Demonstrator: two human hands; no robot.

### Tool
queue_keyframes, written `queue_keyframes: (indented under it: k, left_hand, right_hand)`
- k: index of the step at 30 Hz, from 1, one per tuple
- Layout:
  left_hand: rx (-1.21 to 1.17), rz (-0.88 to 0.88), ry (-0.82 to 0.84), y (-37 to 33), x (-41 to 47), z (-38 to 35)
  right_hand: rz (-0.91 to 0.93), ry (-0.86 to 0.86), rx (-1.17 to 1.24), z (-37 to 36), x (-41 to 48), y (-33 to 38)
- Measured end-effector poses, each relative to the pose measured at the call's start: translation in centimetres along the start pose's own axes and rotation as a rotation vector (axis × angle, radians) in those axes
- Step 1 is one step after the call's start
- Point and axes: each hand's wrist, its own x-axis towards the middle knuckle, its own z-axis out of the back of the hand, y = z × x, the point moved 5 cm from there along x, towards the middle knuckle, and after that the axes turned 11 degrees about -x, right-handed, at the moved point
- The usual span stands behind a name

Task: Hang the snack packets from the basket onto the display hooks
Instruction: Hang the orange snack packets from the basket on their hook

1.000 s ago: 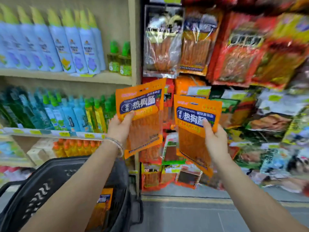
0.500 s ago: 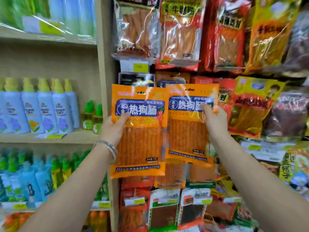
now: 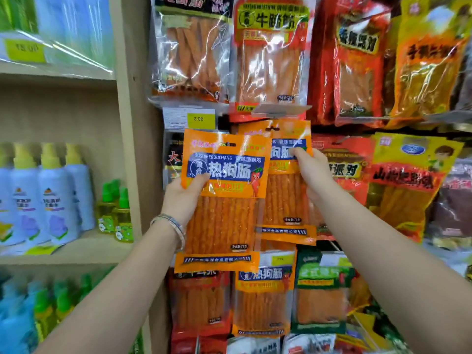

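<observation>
Two orange snack packets with blue labels are raised in front of the hanging display. My left hand pinches the left packet by its upper left edge, thumb on the front. The right packet sits partly behind it and a little higher, its hang hole just under a price tag holder. My right hand grips that packet at its upper right edge. No bare hook is visible; the basket is out of view.
Hanging snack packets fill the display: clear and red ones above, a yellow one to the right, matching orange ones below. A wooden upright divides off shelves of spray bottles on the left.
Both hands lifted the packets higher and closer to the display. The right packet slid behind the left one and up under the price tag holder. The basket dropped out of view.
</observation>
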Motion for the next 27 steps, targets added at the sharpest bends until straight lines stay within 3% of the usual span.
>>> queue_keyframes:
  k: [9, 15, 20, 24, 27]
  left_hand:
    - [-0.011, 0.045, 0.005, 0.9, -0.5, -1.6]
    - [0.032, 0.031, -0.004, 0.9, -1.0, -2.7]
    - [0.116, -0.023, 0.037, 0.3, -1.6, -4.9]
    - [0.183, -0.134, 0.077, -0.2, -1.4, -6.6]
    - [0.235, -0.377, 0.077, -2.3, -1.1, -7.3]
  right_hand:
    - [0.037, 0.045, -0.031, -0.5, 1.4, -2.2]
    - [0.402, -0.287, -0.065, 1.6, -1.0, -1.7]
    - [0.27, 0.131, 0.035, -0.8, -1.8, -2.3]
    - [0.264, 0.082, 0.079, -0.3, -1.3, -1.4]
    - [0.336, -0.026, 0.042, 0.8, -0.6, -0.2]
